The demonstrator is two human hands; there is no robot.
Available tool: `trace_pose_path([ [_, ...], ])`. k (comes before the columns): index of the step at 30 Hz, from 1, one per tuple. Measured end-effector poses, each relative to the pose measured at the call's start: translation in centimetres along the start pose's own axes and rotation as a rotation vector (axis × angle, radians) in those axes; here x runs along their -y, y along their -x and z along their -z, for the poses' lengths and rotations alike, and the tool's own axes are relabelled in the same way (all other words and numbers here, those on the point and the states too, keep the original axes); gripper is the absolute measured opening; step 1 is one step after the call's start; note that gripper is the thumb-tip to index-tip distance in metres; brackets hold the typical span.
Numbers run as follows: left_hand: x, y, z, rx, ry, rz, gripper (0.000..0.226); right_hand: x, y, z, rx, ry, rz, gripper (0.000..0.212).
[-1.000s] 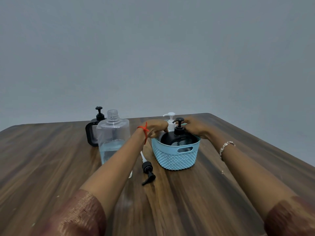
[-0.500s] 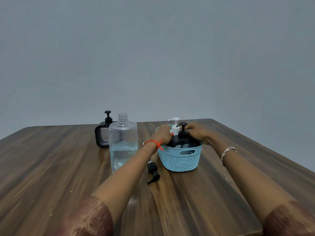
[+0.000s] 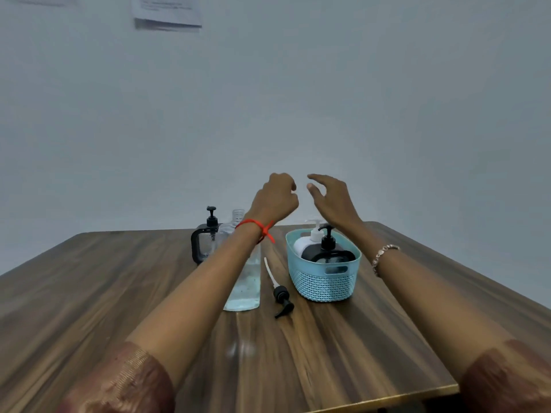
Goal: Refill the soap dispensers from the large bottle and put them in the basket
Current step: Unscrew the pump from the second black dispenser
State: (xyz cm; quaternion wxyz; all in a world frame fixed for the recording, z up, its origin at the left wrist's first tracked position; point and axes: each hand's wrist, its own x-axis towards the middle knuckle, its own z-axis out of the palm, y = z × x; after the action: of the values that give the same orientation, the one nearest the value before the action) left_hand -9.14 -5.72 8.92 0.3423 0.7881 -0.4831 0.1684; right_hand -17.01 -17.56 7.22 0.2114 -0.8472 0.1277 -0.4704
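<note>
A light blue basket point(image 3: 325, 281) stands on the table right of centre. Inside it are a black pump dispenser point(image 3: 327, 252) and, behind it, a white pump dispenser point(image 3: 310, 238). The large clear bottle point(image 3: 244, 281), uncapped and partly full of pale liquid, stands left of the basket, half hidden by my left forearm. Its black pump with a white tube point(image 3: 280, 290) lies on the table between bottle and basket. A black-framed clear dispenser point(image 3: 205, 242) stands behind the bottle. My left hand point(image 3: 275, 199) and right hand point(image 3: 331, 198) hover above the basket, both holding nothing.
The wooden table point(image 3: 89, 293) runs to a near edge at the lower right and a far edge just behind the bottles. A grey wall stands behind, with a paper sheet point(image 3: 167, 11) pinned high up.
Both hands have let go of the black dispenser in the basket and risen well above it. The camera has tilted upward.
</note>
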Motion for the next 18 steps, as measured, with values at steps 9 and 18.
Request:
trace_pose_path([
  [9, 4.9, 4.5, 8.4, -0.209, -0.037, 0.024, 0.035, 10.7, -0.2, -5.5, 0.044, 0.0, 0.236, 0.035],
  [18, 13.6, 7.9, 9.1, -0.175, 0.054, 0.281, 0.026, 16.9, 4.1, -15.2, 0.11, -0.188, 0.111, 0.03],
])
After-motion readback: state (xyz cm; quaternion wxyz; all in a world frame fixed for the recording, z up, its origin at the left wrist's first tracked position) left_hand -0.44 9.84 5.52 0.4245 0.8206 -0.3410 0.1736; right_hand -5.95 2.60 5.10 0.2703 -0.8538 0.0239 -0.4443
